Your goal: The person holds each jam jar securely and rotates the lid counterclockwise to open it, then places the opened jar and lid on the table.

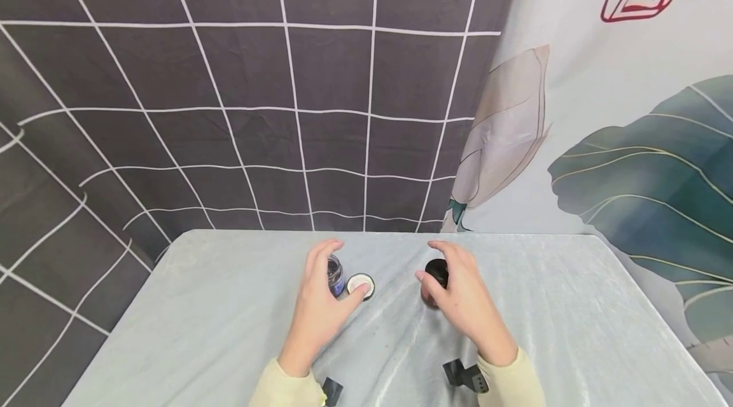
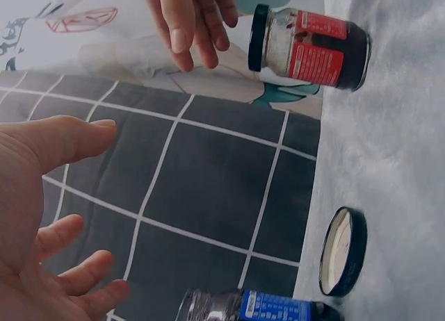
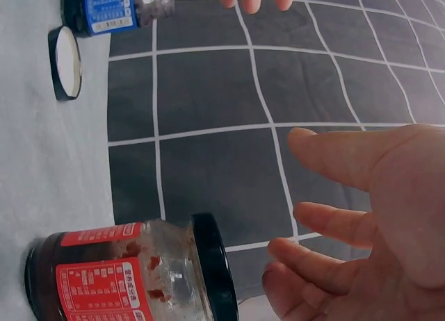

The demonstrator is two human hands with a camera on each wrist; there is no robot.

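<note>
My left hand (image 1: 318, 313) hovers above an uncapped glass jar with a blue label (image 2: 277, 307), its fingers spread and slightly bent around nothing. Beside that jar a dark-rimmed lid (image 1: 360, 287) lies with its pale inside facing up; the left thumb overlaps it in the head view. On the right stands a glass jar with a red label (image 3: 104, 272) and dark contents, its black lid (image 3: 214, 269) on top. Over this jar my right hand (image 1: 468, 296) is held with thumb and fingers apart, and a gap shows between fingers and lid in the right wrist view.
A pale cloth covers the table (image 1: 200, 311), whose far edge meets a dark curtain with white grid lines (image 1: 332, 146). At the right hangs a white curtain with large leaf prints (image 1: 647, 172). Black straps (image 1: 465, 376) sit at the sleeve cuffs.
</note>
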